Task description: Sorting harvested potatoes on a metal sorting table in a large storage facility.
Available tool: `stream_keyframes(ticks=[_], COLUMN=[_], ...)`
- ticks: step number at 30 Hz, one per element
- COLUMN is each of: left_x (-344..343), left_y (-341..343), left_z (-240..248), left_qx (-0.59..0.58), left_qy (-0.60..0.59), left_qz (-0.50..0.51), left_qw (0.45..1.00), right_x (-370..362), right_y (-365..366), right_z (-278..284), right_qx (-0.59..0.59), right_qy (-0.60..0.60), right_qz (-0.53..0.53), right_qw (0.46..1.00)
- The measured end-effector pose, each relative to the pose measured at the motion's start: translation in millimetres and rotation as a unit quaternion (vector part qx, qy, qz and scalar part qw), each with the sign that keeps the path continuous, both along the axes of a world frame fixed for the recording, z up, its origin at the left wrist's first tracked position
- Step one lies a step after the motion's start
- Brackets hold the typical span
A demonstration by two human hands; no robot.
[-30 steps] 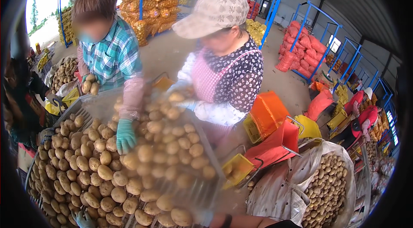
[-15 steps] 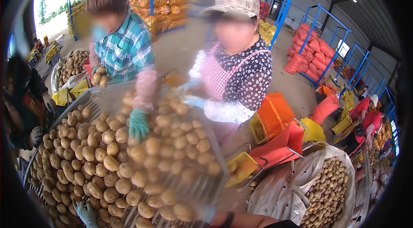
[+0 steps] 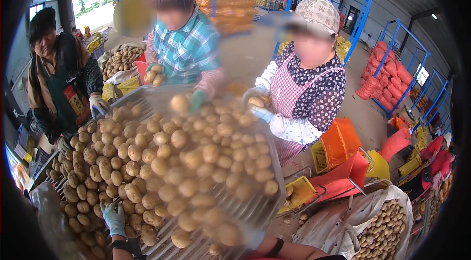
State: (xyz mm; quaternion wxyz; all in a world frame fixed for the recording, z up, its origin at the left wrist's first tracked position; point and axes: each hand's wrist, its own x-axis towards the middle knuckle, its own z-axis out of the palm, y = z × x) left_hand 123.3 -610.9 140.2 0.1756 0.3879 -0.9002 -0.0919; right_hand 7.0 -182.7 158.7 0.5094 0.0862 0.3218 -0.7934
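At the near side of the desk [image 3: 257, 206], the gloved left hand [image 3: 114, 218] rests on the potatoes [image 3: 133, 193], fingers apart; no potato is seen clamped in them. The right hand [image 3: 254, 238] is positioned by the near right corner. Its outline is blurred, so the state of its fingers cannot be told, nor whether it touches the potatoes beside it. The potatoes cover most of the desk from left edge to right edge; slats show toward the near right corner.

Step in hand, as judged: picking over the potatoes by hand. Next move, as judged: it calls for closing the left fingers around one potato without dislodging its neighbours.

Beyond the right edge stand an open sack [image 3: 328, 225] of potatoes, a yellow basket [image 3: 300, 191], a red bin [image 3: 338, 176] and an orange bin [image 3: 339, 137]. At the left edge is a co-worker in an apron [image 3: 61, 88]. Toward the far edge, a co-worker in a cap [image 3: 309, 83] and one in a plaid shirt [image 3: 184, 49] hold potatoes. Farther back, red sacks [image 3: 387, 76] are stacked.
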Motion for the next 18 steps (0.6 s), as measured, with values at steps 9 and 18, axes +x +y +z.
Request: stream_keyframes(ticks=[9,18], left_x=[3,-6], left_y=[3,4], left_z=[-1,1], left_qx=[-0.016,0.012], left_qy=[0.034,0.031], left_qz=[-0.011,-0.014], left_qw=[0.999,0.999], right_x=[4,3], right_y=[12,10], right_z=[5,4], right_qx=[-0.046,-0.085], right_qy=[0.000,-0.042], right_qz=[0.021,-0.003], right_qw=[0.999,0.996])
